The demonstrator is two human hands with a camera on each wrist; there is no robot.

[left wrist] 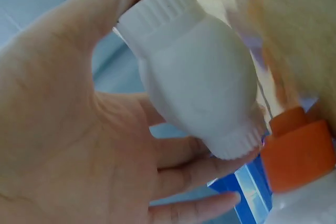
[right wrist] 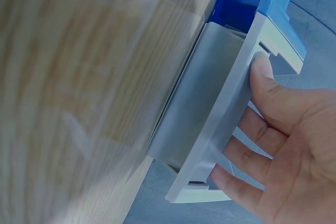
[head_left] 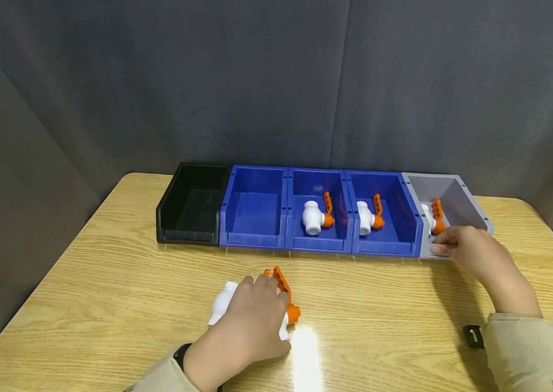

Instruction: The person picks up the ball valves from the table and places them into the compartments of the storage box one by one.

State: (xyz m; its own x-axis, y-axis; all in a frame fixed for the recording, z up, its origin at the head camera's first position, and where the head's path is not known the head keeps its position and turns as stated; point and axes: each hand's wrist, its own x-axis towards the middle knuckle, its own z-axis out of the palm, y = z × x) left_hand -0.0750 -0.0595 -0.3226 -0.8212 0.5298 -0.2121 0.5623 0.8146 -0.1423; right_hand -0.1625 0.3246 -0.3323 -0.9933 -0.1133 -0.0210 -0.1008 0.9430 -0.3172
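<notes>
There, white valve (left wrist: 202, 77) is pinched by left hand (head_left: 255, 320)
Long axis spanned, thumb to fingertips; grey bin (right wrist: 199, 98) gripped by right hand (head_left: 484, 258)

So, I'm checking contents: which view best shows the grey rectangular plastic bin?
The head view: it looks inside the grey bin, though the right hand hides part. The right wrist view gives mainly its front, close up; the left wrist view shows none discernible.

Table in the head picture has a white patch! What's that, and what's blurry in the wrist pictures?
Head view: glare, probably light bouncing off the table, near the left hand; left wrist view: the orange handle looks smeared; right wrist view: the table looks blurry, the gray bin sharper.
</notes>
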